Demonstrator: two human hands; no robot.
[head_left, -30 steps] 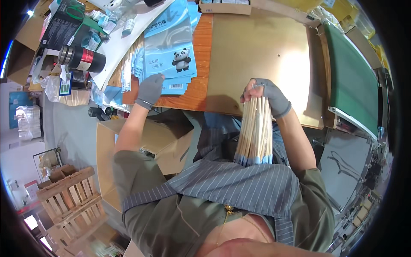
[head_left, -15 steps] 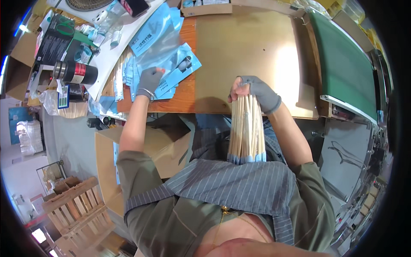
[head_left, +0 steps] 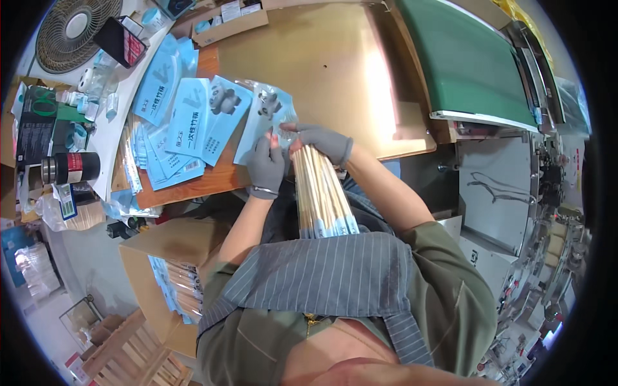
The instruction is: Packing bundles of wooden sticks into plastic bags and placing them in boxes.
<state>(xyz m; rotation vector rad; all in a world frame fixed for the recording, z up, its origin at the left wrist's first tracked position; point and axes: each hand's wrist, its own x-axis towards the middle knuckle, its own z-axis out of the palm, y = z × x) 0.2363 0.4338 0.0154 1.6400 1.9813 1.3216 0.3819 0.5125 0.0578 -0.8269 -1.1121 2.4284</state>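
Note:
A blue and clear plastic bag (head_left: 262,112) with a panda print is pinched by my left hand (head_left: 266,166) at its near edge, just past the table's front edge. Beside it, my right hand (head_left: 323,143) is closed around the top of a bundle of wooden chopsticks (head_left: 320,186). The bundle hangs toward my apron, and blue bands show at its lower end. Both hands wear grey fingerless gloves, and their fingertips meet near the bag's edge. Whether the chopstick tops touch the bag is hidden by my fingers.
More flat blue bags (head_left: 187,122) lie fanned on the table at left. An open cardboard box (head_left: 145,257) below left holds packed chopsticks. A black thermos (head_left: 74,167), a fan (head_left: 77,26) and a small carton (head_left: 232,26) stand around; a green surface (head_left: 457,64) lies at right.
My left hand has drawn a bag off the pile and brought it to my right hand. The chopstick bundle stays in my right hand. The view has swung right.

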